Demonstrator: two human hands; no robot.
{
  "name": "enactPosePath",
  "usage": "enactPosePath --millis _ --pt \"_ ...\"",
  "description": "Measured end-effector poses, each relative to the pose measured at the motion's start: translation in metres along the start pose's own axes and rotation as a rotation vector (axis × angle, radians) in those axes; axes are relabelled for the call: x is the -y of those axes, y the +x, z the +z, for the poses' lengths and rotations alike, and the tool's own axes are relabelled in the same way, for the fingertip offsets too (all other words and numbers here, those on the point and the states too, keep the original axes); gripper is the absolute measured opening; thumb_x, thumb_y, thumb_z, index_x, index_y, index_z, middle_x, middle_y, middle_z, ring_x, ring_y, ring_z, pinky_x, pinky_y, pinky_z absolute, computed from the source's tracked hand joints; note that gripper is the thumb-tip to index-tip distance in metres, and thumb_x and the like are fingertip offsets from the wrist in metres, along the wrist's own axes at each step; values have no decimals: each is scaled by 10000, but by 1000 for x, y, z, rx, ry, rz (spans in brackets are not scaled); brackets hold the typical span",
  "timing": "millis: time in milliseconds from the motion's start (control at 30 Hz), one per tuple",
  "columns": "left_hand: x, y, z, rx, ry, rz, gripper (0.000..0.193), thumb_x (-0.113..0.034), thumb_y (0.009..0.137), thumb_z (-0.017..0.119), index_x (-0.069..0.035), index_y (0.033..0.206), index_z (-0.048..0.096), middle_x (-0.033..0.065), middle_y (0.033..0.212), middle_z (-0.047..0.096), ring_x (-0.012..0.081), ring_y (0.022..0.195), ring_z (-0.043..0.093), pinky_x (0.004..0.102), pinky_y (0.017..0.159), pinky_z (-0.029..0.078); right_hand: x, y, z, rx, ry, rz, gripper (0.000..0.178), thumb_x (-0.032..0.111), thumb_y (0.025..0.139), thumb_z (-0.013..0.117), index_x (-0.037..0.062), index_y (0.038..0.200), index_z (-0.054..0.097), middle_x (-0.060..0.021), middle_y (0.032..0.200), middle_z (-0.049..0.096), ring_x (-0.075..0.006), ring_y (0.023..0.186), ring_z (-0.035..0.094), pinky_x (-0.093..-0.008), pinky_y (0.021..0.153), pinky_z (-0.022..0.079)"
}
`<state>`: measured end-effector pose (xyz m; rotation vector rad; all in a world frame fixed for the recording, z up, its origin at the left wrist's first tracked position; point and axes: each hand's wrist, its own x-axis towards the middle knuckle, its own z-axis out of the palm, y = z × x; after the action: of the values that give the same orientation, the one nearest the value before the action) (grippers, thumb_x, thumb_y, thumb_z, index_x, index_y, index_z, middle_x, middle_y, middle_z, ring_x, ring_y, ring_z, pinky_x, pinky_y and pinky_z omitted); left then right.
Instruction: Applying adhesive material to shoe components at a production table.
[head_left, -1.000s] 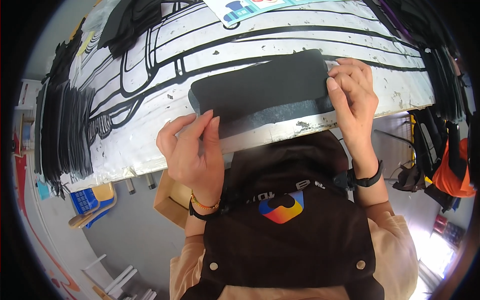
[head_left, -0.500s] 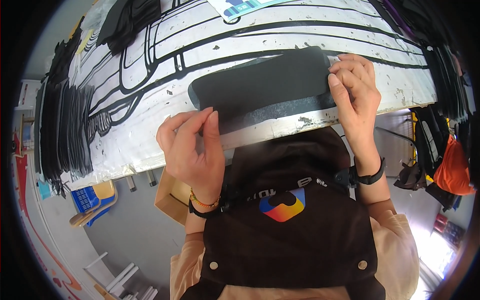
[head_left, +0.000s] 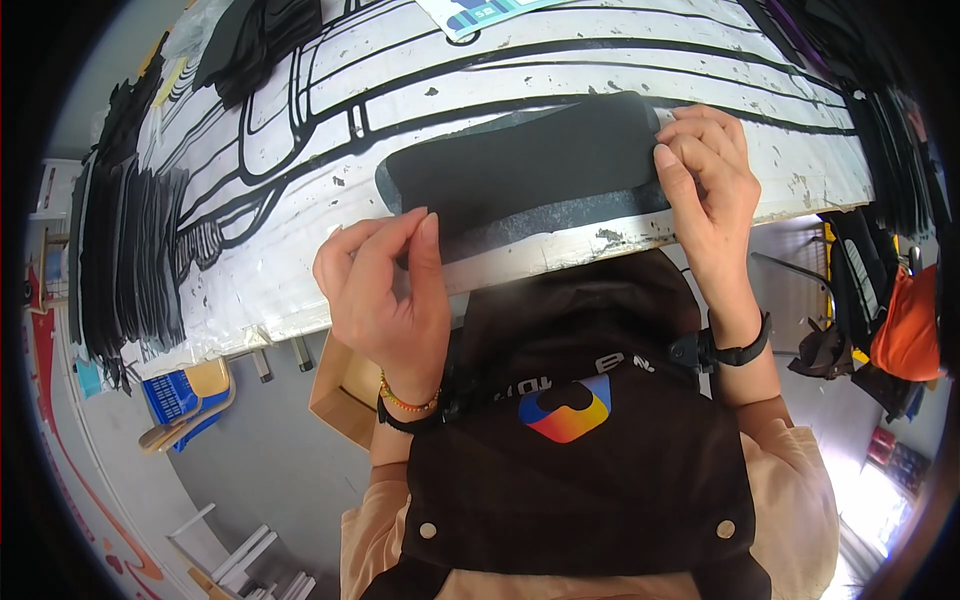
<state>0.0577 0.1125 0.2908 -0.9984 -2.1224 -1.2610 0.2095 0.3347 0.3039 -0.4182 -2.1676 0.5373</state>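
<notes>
A black piece of cloth (head_left: 520, 165) is stretched between my two hands near the table's front edge. Under it lies a dark grey, worn-looking patch (head_left: 562, 215) on the tabletop, showing along the near side and at the left end. With thumb and forefinger, my left hand (head_left: 388, 280) pinches the cloth's near left corner. The right end of the cloth is gripped by my right hand (head_left: 712, 180), its thumb nearest me and the fingers curled on the far side. Part of that grip is hidden behind the fingers.
The white table (head_left: 290, 250) has black painted lines and chipped spots. Stacks of black cloth pieces hang over its left end (head_left: 130, 260) and right end (head_left: 900, 170). More dark cloth (head_left: 255, 45) and a printed sheet (head_left: 480, 15) lie farther back. A cardboard box (head_left: 345, 385) stands below.
My left hand has shifted slightly away from me with its corner of the cloth. The cloth's far edge now dips a little in the middle. My right hand has barely moved.
</notes>
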Motion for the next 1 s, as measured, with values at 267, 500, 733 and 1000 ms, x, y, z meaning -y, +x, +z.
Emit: enactPosePath --millis 267,500,733,1000 --pt "-1 4 -1 33 100 94 48 -82 907 809 -49 923 776 24 829 724 176 814 629 309 803 504 1 0 0 -4 4 8 108 62 867 677 -17 794 677 -72 896 694 -292 1044 617 -369 816 502" --pt "-4 4 0 34 131 38 41 -91 912 804 -66 926 775 20 843 725 155 778 616 289 746 485 2 -1 2 -14 -50 34 103 62 815 684 -5 740 658 -68 887 676 -278 958 584 -371 787 495" --pt "-3 3 0 45 134 35 51 -87 917 798 -48 930 769 22 850 712 149 760 619 278 711 485 6 -4 3 -7 -247 86 147 154 728 733 55 647 659 -32 898 657 -285 961 582 -417 791 477" --pt "-3 3 4 29 102 7 108 -33 835 846 -61 906 769 31 819 707 190 776 616 306 727 463 10 -2 4 48 -322 121 186 167 717 723 68 591 629 -22 907 635 -272 986 574 -407 840 461"
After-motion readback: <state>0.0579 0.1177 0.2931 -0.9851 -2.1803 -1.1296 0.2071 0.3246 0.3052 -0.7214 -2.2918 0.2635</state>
